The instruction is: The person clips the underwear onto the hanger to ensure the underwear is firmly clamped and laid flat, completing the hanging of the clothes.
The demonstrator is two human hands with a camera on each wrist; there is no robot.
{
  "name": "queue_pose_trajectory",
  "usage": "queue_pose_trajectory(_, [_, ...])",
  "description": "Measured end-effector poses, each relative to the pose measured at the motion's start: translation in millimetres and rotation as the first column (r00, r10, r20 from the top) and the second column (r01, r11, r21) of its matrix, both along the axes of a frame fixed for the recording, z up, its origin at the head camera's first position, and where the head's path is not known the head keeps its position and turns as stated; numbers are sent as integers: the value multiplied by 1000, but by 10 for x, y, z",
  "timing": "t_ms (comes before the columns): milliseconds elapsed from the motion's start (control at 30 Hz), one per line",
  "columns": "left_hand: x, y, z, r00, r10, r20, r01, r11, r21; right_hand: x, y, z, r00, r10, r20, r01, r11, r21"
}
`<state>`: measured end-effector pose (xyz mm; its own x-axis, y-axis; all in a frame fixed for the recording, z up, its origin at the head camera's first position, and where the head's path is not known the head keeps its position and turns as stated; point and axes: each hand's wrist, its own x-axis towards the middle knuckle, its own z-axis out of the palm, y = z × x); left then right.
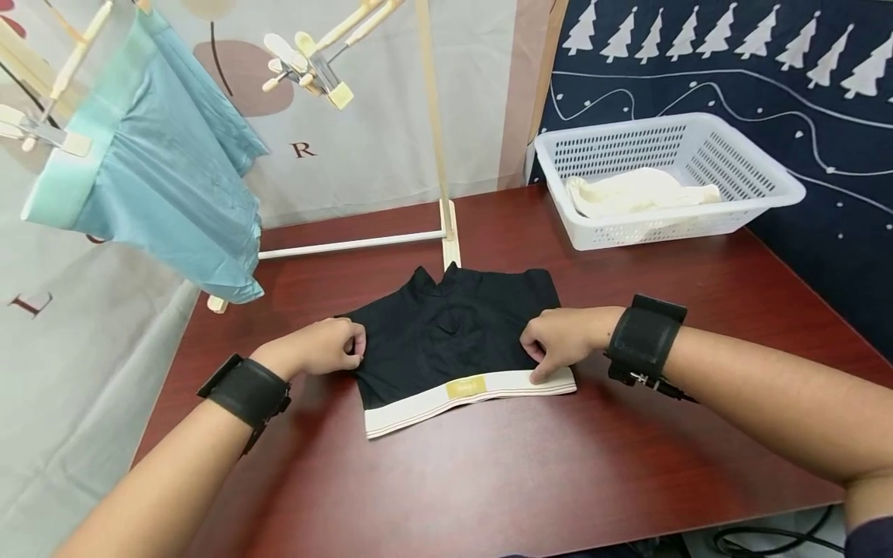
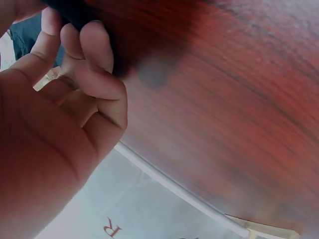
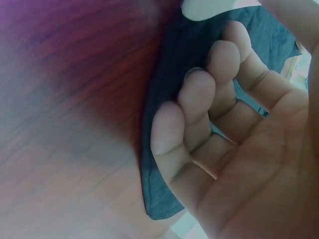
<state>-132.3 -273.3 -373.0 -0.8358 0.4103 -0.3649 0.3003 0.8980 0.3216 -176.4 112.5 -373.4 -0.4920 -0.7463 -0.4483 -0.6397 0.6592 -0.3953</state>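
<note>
Fabric of the black shorts (image 1: 453, 333) sits between my two hands, spread flat on the red-brown table (image 1: 488, 480) with the cream waistband (image 1: 474, 397) nearest me. My left hand (image 1: 317, 349) has its fingers curled in, pinching the left edge of the shorts; the left wrist view shows the fingertips (image 2: 92, 47) closed on a bit of dark cloth. My right hand (image 1: 561, 341) holds the right side just above the waistband, thumb tucked under and fingers (image 3: 197, 107) bent over the dark cloth.

I judge this to be the folding step: the garment is laid out and gripped at both sides, not yet doubled over. The next move calls for both pinches to stay firm and level, so the edges lift together and the waistband stays straight.

Beyond my right hand stands a white basket (image 1: 760, 182) with a pale garment (image 1: 638, 194) inside. Beyond my left hand a light blue garment (image 1: 167, 178) hangs clipped to a wooden rack (image 1: 436, 139).

As for writing, a small yellow label (image 1: 467, 386) sits in the middle of the waistband, but its print is too small to read. On the backdrop (image 1: 377, 108) behind the rack I can read a dark red "R" (image 1: 303, 149), and farther to my left an "L" (image 1: 31, 304).
</note>
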Motion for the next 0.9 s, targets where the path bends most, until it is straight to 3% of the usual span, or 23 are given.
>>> queue_pose_trajectory(267, [-38, -14, 39, 1000, 3, -21, -2, 999, 33, 52, 24, -7, 1000, -12, -17, 12, 999, -41])
queue_pose_trajectory(367, [-145, -59, 155, 994, 36, -103, -27, 996, 90, 63, 25, -18, 1000, -12, 2, 12, 999, -53])
queue_pose_trajectory(467, [-301, -93, 422, 957, 147, -250, -94, 973, 213, 61, 26, -24, 1000, -16, 13, 17, 998, -60])
queue_pose_trajectory(533, [-386, -79, 689, 902, 272, -336, -157, 930, 331, 57, 31, -30, 1000, -10, 7, 10, 998, -68])
queue_pose_trajectory(600, [-461, -61, 997, 836, 418, -356, -214, 845, 489, 53, 29, -34, 1000, -16, 8, 16, 998, -65])
queue_pose_trajectory(667, [-522, -47, 1326, 779, 550, -301, -244, 708, 663, 51, 27, -39, 1000, -19, 12, 19, 998, -65])
queue_pose_trajectory(700, [-555, -44, 1492, 762, 597, -252, -249, 629, 736, 52, 26, -41, 1000, -20, 15, 21, 998, -66])
queue_pose_trajectory(767, [-623, -45, 1808, 760, 643, -93, -266, 439, 858, 54, 24, -46, 999, -28, 27, 30, 997, -68])
queue_pose_trajectory(833, [-683, -42, 2084, 770, 635, 63, -307, 281, 909, 58, 29, -54, 999, -35, 34, 38, 996, -75])
queue_pose_trajectory(900, [-736, -30, 2283, 789, 590, 171, -351, 205, 914, 65, 36, -61, 998, -41, 40, 44, 995, -85])
